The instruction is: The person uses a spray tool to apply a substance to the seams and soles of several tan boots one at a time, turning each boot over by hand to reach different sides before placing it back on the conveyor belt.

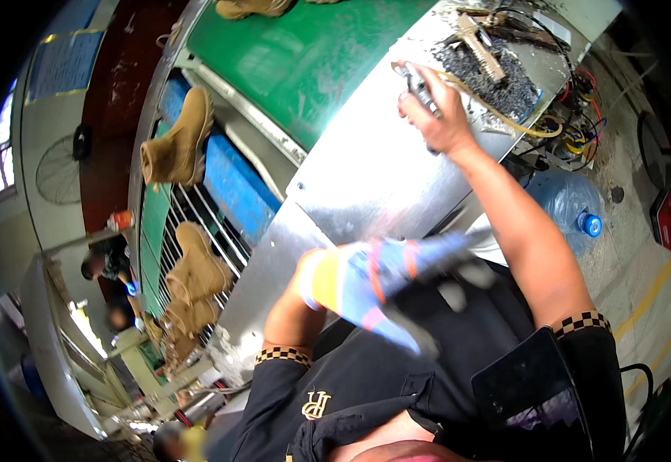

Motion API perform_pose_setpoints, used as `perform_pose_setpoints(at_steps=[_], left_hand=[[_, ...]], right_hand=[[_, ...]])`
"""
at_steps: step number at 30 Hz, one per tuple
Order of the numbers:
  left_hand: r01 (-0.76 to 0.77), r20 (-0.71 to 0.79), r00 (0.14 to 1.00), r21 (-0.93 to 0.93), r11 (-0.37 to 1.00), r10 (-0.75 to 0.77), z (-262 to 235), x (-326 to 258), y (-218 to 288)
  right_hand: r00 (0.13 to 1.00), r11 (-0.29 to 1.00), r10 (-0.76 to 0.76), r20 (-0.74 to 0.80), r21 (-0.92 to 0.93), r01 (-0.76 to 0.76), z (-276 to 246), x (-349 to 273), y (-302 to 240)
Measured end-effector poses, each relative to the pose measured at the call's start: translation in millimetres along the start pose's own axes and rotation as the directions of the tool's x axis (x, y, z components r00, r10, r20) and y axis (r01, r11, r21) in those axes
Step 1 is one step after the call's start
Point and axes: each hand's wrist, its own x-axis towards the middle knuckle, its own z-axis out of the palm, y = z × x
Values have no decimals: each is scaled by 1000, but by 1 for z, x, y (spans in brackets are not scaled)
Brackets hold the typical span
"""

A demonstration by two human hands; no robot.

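Observation:
My right hand (434, 112) reaches out over a shiny metal worktop (366, 173) and is closed around a small grey metal tool (418, 83) with a yellowish hose (505, 115) trailing from it. My left hand (366, 281) wears a blue glove with orange stripes and is blurred in front of my chest. What it holds, if anything, cannot be made out. Just beyond the right hand lies a dark pad (497, 77) with a wooden-handled brush (480, 46) on it.
A green conveyor belt (304, 54) runs past the worktop. Tan boots (177, 142) sit on a rack below it, more boots (193, 273) lower down. A blue water jug (570, 204) stands on the floor right. Wires (574, 115) hang by the worktop. Another person (108, 266) works at left.

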Motion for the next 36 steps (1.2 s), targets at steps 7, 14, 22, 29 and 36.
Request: perform_pose_setpoints(at_steps=[7, 14, 22, 29, 36], left_hand=[[-123, -7, 992, -139, 983, 124, 107, -17, -36], [-250, -70, 968, -159, 955, 242, 151, -24, -54], [-271, -55, 962, -35, 962, 269, 117, -60, -62], [-197, -120, 945, 538, 820, 305, -17, -179, -35], [899, -996, -32, 6, 438, 79, -245, -365, -123]], right_hand=[[986, 979, 164, -32, 126, -159, 2, -3, -18], [987, 973, 157, -38, 177, -148, 11, -11, -23], [974, 982, 51, 221, 166, -89, 131, -61, -41], [972, 994, -104, 210, 58, 94, 180, -67, -42], [965, 990, -130, 226, 78, 115, 181, -68, -53]])
